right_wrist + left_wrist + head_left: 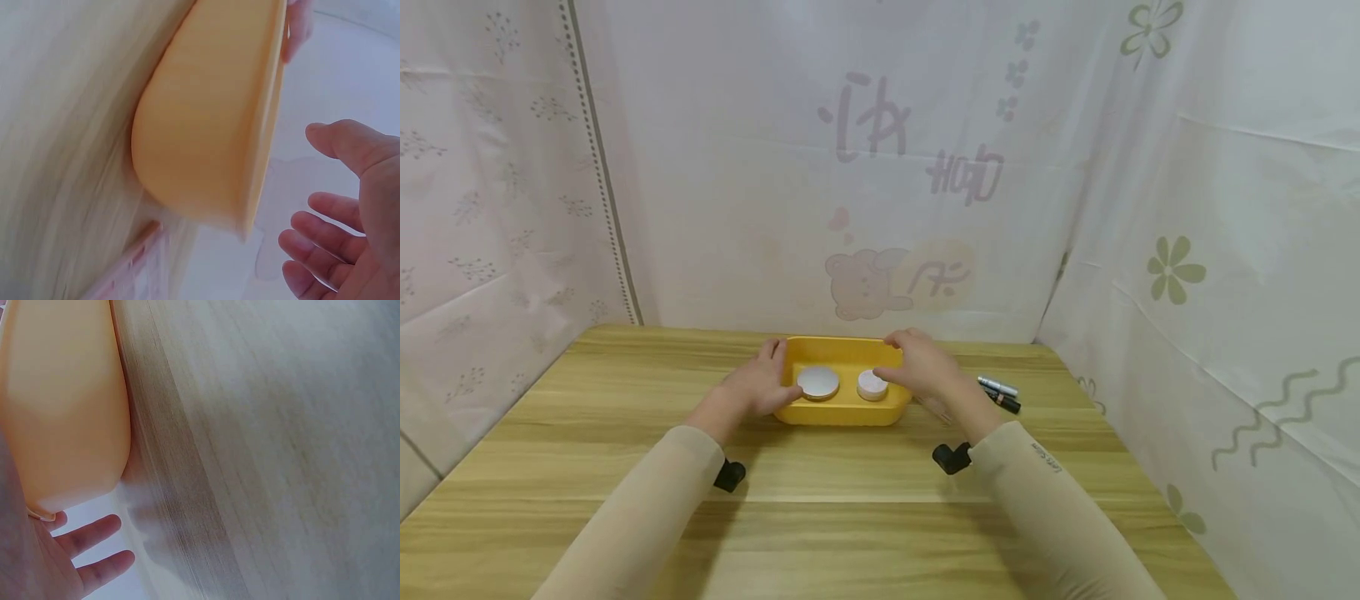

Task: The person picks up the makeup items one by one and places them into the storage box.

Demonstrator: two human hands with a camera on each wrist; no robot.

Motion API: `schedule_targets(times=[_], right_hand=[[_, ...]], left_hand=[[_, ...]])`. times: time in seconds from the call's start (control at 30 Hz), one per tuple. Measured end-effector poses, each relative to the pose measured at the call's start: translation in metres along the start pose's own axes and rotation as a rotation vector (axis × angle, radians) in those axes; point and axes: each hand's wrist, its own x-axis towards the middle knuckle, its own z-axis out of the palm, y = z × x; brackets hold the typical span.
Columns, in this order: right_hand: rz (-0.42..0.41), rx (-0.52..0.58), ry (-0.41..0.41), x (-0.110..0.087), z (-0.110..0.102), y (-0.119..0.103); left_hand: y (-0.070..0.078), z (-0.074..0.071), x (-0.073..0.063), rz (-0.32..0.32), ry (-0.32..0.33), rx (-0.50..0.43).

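Observation:
A yellow plastic basket (838, 414) stands on the wooden table. Inside it sit a wide round silver-white tin (817, 382) on the left and a smaller white round container (872, 385) on the right. My left hand (760, 383) is at the basket's left end, thumb over the front rim; in the left wrist view several fingers (94, 536) stretch straight past that end. Above the right end hovers my right hand (925, 364). From the right wrist view, its loosely spread fingers (319, 234) stand apart from the basket wall, holding nothing.
Right of the basket lie a silver marker (998, 386) and a black marker (1002, 402). A clear pinkish flat item (134, 269) rests beside the basket, under my right forearm. Patterned curtains (737, 208) hang behind the table and along both sides.

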Motion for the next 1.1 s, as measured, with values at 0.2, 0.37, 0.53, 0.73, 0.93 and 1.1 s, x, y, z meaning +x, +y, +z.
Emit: schedule_targets(times=[0.2, 0.37, 0.53, 0.73, 0.93, 1.1], right_hand=[[0.011, 0.004, 0.007, -0.004, -0.012, 0.012], [0.037, 0.027, 0.028, -0.008, -0.024, 0.020], [0.061, 0.018, 0.062, -0.007, -0.032, 0.035], [0.088, 0.011, 0.077, -0.007, -0.040, 0.059], [0.113, -0.001, 0.091, -0.010, -0.046, 0.083], [0.148, 0.027, 0.080, -0.015, -0.048, 0.100]], left_hand=[[-0.002, 0.002, 0.001, -0.003, -0.003, 0.007], [-0.002, 0.002, 0.001, -0.003, -0.008, 0.004], [-0.001, 0.001, 0.000, -0.007, -0.006, 0.000], [-0.002, 0.001, 0.002, -0.007, -0.002, 0.007], [-0.003, 0.002, 0.002, -0.004, -0.002, 0.000], [-0.003, 0.002, 0.002, -0.008, -0.005, 0.001]])
